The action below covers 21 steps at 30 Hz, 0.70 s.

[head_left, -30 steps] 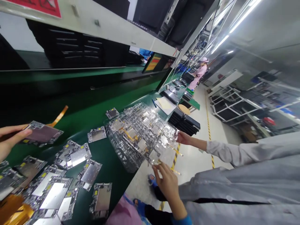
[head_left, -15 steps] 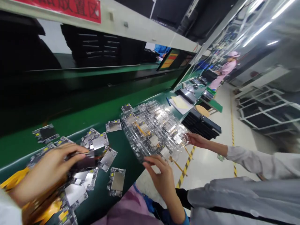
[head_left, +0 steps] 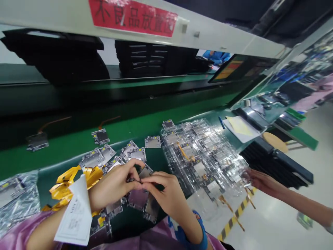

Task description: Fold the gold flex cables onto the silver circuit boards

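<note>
My left hand [head_left: 114, 185] and my right hand [head_left: 166, 196] meet over the near edge of the green bench. Their fingertips pinch a small metal-framed circuit module [head_left: 142, 173] between them, and both hands are closed on it. Under and around the hands lie several more loose modules [head_left: 100, 158] with silver shields and yellow tabs. A stack of clear plastic trays [head_left: 203, 159] holding modules sits just right of my hands. A white label slip [head_left: 74, 211] sticks up by my left wrist.
Another person's hand [head_left: 260, 180] reaches in from the right and holds the tray stack's far corner. Orange flex cables [head_left: 67, 177] pile at my left. A clear bag [head_left: 15, 198] lies at far left. Papers [head_left: 240, 128] and black trays [head_left: 275, 159] sit further right.
The view has swung left and down. My right hand left the tray stack and came to my left hand, which brought its module in; both now pinch it together.
</note>
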### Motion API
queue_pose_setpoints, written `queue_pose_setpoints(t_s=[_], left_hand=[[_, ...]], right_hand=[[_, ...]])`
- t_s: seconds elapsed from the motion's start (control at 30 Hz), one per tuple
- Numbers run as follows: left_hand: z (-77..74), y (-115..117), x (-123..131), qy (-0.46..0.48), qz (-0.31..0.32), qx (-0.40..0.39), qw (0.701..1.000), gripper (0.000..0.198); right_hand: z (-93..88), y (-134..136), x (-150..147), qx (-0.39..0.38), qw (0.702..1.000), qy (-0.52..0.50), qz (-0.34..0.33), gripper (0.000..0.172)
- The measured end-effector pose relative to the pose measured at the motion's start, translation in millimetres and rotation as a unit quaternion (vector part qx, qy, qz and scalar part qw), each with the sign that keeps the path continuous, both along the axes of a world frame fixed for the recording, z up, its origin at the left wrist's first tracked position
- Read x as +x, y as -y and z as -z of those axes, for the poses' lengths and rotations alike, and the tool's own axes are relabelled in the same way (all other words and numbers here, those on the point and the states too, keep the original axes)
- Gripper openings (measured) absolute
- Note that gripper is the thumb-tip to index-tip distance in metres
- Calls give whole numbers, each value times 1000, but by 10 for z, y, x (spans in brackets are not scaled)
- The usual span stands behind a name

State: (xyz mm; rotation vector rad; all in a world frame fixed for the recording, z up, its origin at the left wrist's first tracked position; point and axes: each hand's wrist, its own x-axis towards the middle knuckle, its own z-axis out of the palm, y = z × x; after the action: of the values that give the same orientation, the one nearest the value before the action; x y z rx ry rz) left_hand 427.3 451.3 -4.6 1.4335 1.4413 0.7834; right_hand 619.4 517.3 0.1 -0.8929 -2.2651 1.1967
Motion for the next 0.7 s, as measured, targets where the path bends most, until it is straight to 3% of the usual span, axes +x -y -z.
queue_pose_setpoints(t_s=[0.1, 0.17, 0.23, 0.27, 0.3, 0.37, 0.43, 0.53, 0.7], left_hand=[[81, -119, -30, 64, 19, -17, 998, 45], [157, -243, -214, 63, 31, -5, 998, 44], [257, -393, -564, -57, -8, 19, 998, 45], [318, -474, -780, -189, -60, 23, 980, 47], [387, -555, -1004, -244, -100, 9, 965, 54], [540, -703, -1406, -302, -129, -29, 944, 68], [692, -817, -1674, -337, -131, -64, 930, 76], [876, -942, -1808, -384, -132, -112, 907, 83], [1035, -1129, -1758, -425, -129, -132, 886, 90]], right_hand=[[-19, -87, -5, -37, 998, 49, -26, 9], [-97, -201, 91, -29, 995, 95, -10, 8], [-274, -382, 317, 1, 991, 129, 29, 11], [-398, -496, 475, 18, 988, 140, 55, 13], [-535, -624, 652, 32, 984, 151, 84, 16], [-798, -915, 1015, 52, 970, 185, 149, 21], [-948, -1260, 1308, 59, 946, 234, 218, 23], [-833, -1851, 1489, 47, 911, 285, 296, 20], [-166, -2630, 1344, -15, 880, 332, 339, 21]])
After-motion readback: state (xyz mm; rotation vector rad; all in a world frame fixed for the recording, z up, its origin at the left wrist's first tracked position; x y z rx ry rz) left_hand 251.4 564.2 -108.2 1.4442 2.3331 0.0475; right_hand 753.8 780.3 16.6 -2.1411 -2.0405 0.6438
